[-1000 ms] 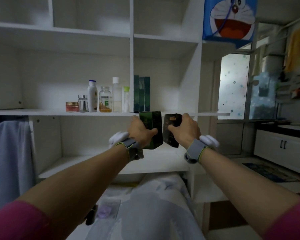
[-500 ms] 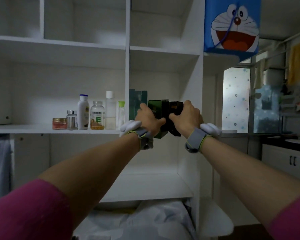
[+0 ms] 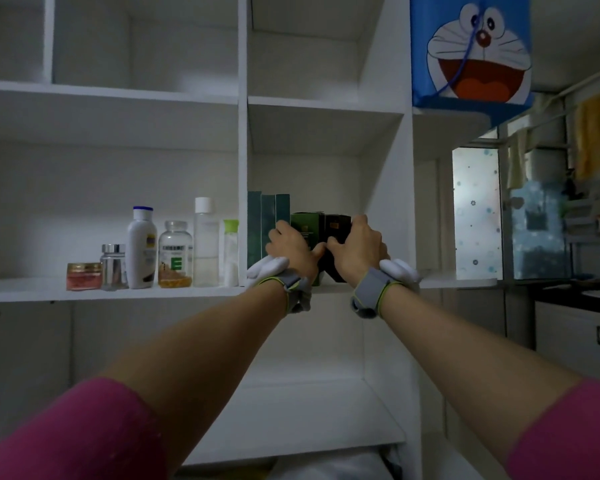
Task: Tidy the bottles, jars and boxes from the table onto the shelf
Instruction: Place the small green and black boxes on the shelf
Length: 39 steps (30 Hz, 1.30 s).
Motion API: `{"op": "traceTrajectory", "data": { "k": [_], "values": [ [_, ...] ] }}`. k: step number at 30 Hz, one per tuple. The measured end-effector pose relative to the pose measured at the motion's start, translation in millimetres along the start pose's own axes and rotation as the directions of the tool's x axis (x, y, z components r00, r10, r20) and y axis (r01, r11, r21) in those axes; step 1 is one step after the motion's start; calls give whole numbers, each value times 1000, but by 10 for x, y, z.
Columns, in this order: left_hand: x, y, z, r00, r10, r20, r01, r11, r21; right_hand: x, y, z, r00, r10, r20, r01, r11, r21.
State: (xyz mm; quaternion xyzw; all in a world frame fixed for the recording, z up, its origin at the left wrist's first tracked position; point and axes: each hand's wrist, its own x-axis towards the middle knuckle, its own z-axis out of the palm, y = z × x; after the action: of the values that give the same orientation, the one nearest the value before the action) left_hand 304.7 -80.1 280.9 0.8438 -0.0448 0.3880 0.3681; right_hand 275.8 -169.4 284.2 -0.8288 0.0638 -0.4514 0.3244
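Note:
My left hand (image 3: 290, 249) grips a dark green box (image 3: 307, 225), and my right hand (image 3: 355, 249) grips a black box (image 3: 336, 223) right beside it. Both boxes stand upright inside the right compartment of the white shelf (image 3: 118, 294), close to its board; whether they touch the board is hidden by my hands. Tall teal boxes (image 3: 267, 226) stand just left of the green box. In the left compartment stand a red jar (image 3: 84, 276), a silver-capped jar (image 3: 113, 266), a white bottle (image 3: 141, 249), a clear pill jar (image 3: 175, 254), a tall clear bottle (image 3: 205, 242) and a small green-capped bottle (image 3: 230, 252).
A vertical white divider (image 3: 243, 168) separates the two compartments. Higher shelf cells hold nothing I can see. A blue cartoon storage box (image 3: 471, 50) sits on top at the right. A lower shelf board (image 3: 291, 410) lies below my arms. A counter with cabinets (image 3: 586, 327) is at far right.
Both hands have lifted the two boxes from below shelf level up and forward into the right compartment, next to the teal boxes. My view has tilted upward.

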Motion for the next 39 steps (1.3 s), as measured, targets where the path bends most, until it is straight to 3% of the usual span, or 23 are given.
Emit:
{"op": "traceTrajectory", "data": {
  "k": [5, 10, 14, 17, 25, 39],
  "values": [
    [1, -132, 23, 998, 55, -16, -53, 995, 84, -24, -18, 187, 999, 4, 39, -5, 1000, 16],
    [-112, -552, -24, 912, 384, -142, -316, 880, 354, -80, -2, 330, 999, 30, 40, -32, 999, 40],
    [-104, -839, 99, 876, 483, 10, -439, 788, 433, -58, 25, 352, 997, 27, 72, -33, 996, 88],
    [-66, -999, 205, 828, 560, 41, -492, 689, 532, -40, 38, 384, 997, 30, 76, -38, 993, 112],
    [27, -1203, 307, 782, 619, 80, -534, 597, 598, 7, 86, 490, 995, 26, 97, -40, 988, 148],
    [-15, -1449, 379, 773, 628, 90, -534, 567, 627, 56, 174, 677, 996, 41, 77, -54, 983, 175]
  ]
}}
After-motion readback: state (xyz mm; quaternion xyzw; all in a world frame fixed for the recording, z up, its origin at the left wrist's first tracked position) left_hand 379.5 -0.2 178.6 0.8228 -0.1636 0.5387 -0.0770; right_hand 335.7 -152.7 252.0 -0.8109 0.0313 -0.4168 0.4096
